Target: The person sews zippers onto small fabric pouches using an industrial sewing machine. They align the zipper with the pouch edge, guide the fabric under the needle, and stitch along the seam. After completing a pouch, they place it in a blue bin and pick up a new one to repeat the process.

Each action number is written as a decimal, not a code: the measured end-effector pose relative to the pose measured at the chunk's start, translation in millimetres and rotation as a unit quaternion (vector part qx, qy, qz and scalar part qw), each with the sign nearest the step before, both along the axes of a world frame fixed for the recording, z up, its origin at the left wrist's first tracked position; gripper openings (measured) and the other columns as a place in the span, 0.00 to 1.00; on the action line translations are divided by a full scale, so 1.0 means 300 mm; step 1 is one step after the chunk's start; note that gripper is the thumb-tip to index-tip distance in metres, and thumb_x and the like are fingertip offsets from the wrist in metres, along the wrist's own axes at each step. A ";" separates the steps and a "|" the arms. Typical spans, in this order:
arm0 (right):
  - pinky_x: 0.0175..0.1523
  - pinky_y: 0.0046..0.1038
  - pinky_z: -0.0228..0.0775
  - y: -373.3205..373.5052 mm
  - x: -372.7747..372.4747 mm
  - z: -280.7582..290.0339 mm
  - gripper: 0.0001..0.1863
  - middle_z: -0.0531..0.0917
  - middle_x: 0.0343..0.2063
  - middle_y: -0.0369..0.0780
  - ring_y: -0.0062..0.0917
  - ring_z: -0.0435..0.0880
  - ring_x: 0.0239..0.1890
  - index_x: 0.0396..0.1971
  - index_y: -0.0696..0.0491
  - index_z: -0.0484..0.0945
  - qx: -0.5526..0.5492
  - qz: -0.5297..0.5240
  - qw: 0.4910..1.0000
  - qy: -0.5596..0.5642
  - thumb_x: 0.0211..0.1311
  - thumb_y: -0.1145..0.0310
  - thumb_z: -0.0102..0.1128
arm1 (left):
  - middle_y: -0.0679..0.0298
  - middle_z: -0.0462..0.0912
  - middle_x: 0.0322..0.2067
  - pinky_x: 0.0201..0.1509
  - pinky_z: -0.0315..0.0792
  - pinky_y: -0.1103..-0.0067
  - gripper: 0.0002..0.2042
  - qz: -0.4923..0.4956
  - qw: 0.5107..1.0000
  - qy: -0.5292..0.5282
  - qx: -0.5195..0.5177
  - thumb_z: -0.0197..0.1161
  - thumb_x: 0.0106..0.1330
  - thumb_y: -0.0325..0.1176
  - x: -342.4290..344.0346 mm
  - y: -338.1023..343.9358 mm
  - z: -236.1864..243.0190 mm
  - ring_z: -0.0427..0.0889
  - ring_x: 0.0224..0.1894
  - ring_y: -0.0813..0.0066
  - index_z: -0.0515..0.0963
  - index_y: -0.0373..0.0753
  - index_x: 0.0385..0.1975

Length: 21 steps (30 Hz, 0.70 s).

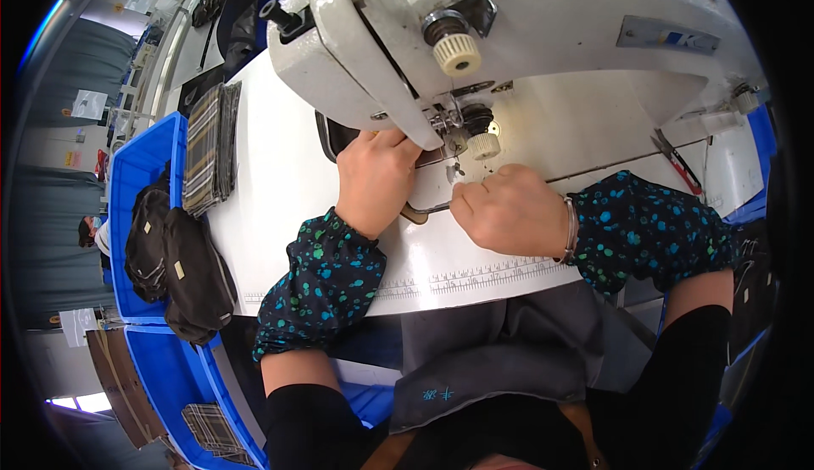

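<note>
A white sewing machine [356, 54] stands over the white worktable, its needle area just beyond my hands. My left hand [373, 177] is closed, pressing on a black fabric piece [337, 137] with a rounded, bound edge, close beside the presser foot. Most of that piece is hidden by the hand and the machine head. To the right, my right hand [513, 211] is closed in a pinch at the end of a thin dark strip [437, 209]. A small tan edge [414, 215] shows between the hands. Whether strip and black piece are joined, I cannot tell.
Red-handled scissors [678, 163] lie on the table at right. Stacked plaid fabric pieces [210, 148] sit at the left edge, near a blue bin [119, 215] with black bags [182, 271]. A lower blue bin [170, 377] holds plaid fabric. A printed ruler [475, 279] follows the table's front edge.
</note>
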State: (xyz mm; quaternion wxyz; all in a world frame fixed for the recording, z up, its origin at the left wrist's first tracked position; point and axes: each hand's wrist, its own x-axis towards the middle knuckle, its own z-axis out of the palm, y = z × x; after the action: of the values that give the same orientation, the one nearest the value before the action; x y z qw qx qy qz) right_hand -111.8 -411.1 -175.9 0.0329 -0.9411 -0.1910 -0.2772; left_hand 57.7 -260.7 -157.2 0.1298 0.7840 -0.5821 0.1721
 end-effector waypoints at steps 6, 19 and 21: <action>0.22 0.32 0.69 0.018 0.032 -0.013 0.07 0.75 0.14 0.36 0.27 0.81 0.17 0.18 0.51 0.76 0.037 -0.005 0.999 -0.006 0.52 0.68 0.63 | 0.70 0.88 0.36 0.33 0.81 0.72 0.12 0.044 0.999 0.013 -0.012 0.66 0.57 0.24 -0.023 0.012 0.041 0.85 0.39 0.65 0.90 0.47 0.38; 0.36 0.45 0.73 0.189 -0.249 0.029 0.24 0.83 0.23 0.50 0.51 0.83 0.29 0.27 0.56 0.84 0.517 -0.123 0.836 0.139 0.70 0.48 0.61 | 0.54 0.88 0.41 0.46 0.78 0.66 0.14 0.004 0.955 0.206 -0.216 0.70 0.56 0.18 -0.627 0.207 -0.019 0.85 0.40 0.52 0.86 0.33 0.44; 0.37 0.43 0.74 0.179 -0.330 0.008 0.19 0.84 0.26 0.50 0.50 0.84 0.31 0.32 0.55 0.84 0.542 -0.142 0.825 0.071 0.70 0.53 0.62 | 0.55 0.88 0.40 0.47 0.78 0.67 0.14 -0.062 0.957 0.213 -0.187 0.71 0.57 0.18 -0.686 0.193 0.025 0.85 0.40 0.55 0.86 0.34 0.44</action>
State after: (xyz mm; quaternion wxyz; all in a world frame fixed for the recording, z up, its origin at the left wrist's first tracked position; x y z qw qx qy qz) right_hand -210.9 -357.4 -173.5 0.5119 -0.8052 0.1284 -0.2704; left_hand -148.2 -202.8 -149.8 0.4052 0.7265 -0.5462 0.0986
